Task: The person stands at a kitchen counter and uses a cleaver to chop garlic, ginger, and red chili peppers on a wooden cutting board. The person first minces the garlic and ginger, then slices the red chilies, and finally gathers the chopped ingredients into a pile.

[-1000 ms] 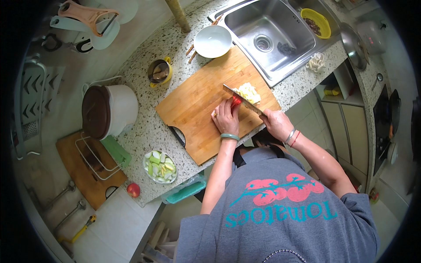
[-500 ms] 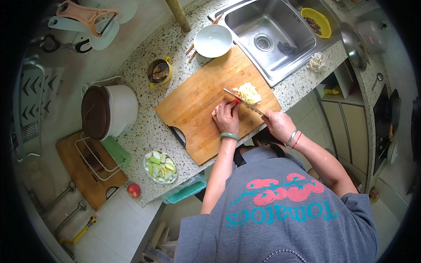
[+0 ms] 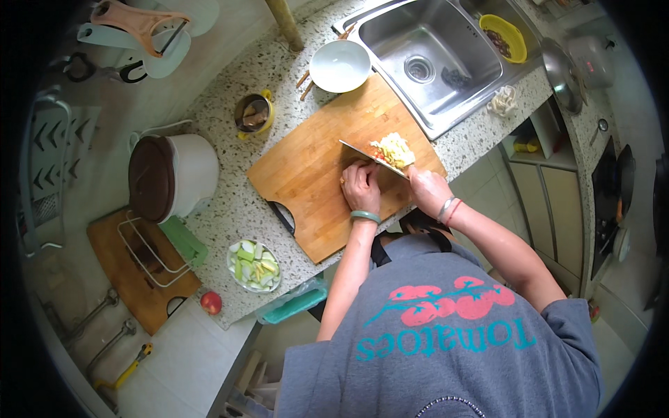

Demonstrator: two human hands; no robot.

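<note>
My right hand (image 3: 428, 189) grips the handle of a kitchen knife (image 3: 369, 157), whose blade slants across the wooden cutting board (image 3: 300, 171). My left hand (image 3: 361, 188), a green bangle at its wrist, rests on the board with curled fingers right beside the blade. Whatever lies under those fingertips is hidden. On the blade's other side sits a small heap of chopped pale-yellow and white food (image 3: 394, 150), with tiny red bits near the blade.
Beyond the board stand a white bowl (image 3: 340, 66) and a steel sink (image 3: 425, 49). A yellow cup (image 3: 254, 113), a brown-lidded pot (image 3: 157, 174) and a bowl of cut green vegetables (image 3: 254, 266) are to the left. A red round fruit (image 3: 211, 302) lies by the counter's edge.
My right hand and the knife have shifted to the left. Red bits now show on the heap's side of the blade. My left hand has barely moved.
</note>
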